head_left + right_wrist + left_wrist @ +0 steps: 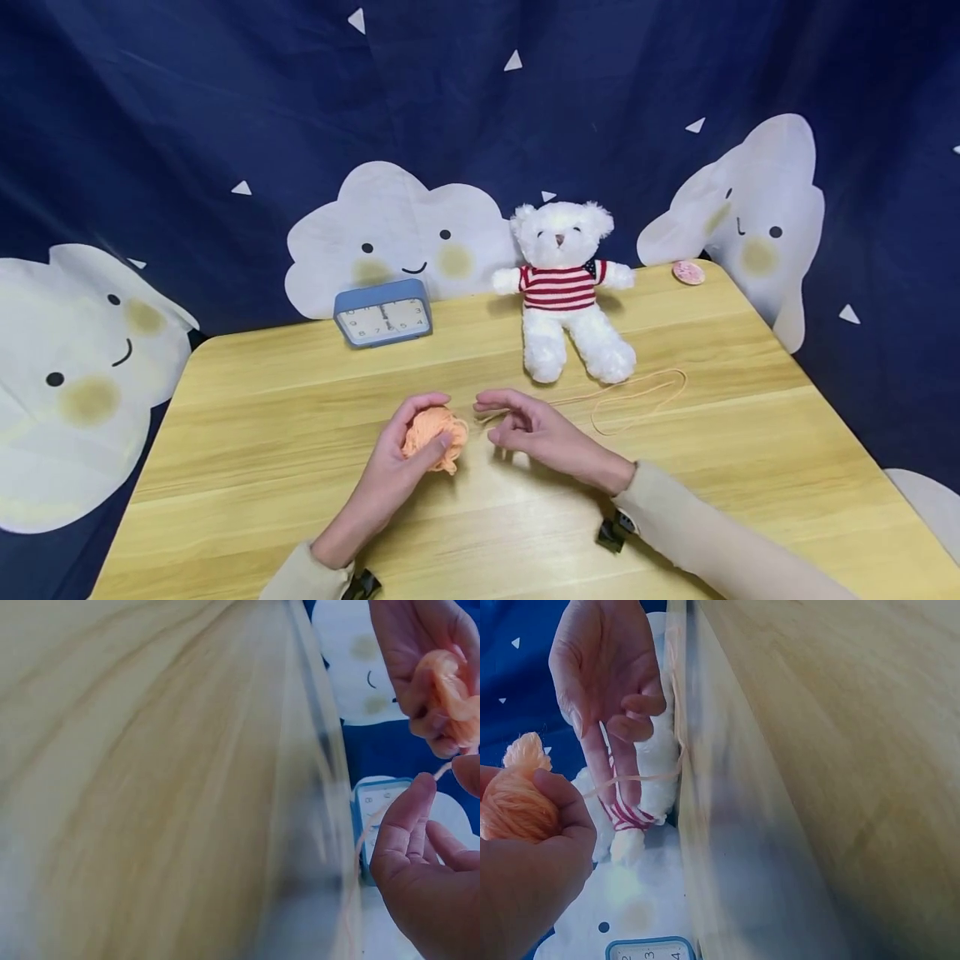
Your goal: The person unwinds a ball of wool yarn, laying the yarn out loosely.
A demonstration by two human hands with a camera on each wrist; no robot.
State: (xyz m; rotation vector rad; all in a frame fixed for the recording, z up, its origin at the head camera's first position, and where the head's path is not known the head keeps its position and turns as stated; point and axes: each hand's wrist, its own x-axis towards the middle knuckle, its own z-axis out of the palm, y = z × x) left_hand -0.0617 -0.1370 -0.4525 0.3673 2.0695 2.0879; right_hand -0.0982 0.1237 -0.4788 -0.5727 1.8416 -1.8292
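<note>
A ball of peach yarn point(429, 427) is gripped in my left hand point(386, 475), thumb across its near side and fingers round the back. Facing it, just to the right, my right hand point(551, 437) has its thumb and fingers parted. In the left wrist view a loose strand point(649, 778) crosses the extended fingers of the right hand point(611, 667), whose other fingers are bent. The strand point(364, 832) also runs past the right fingers in the right wrist view, close to the yarn ball point(451, 694). Its loop lies on the table right of the hands.
A blue clock point(384, 315) stands at the back left of the wooden table point(262, 417). Behind the right hand sits a white teddy bear point(558, 287) in a striped top. A small pink round object point(688, 272) lies near the back right corner.
</note>
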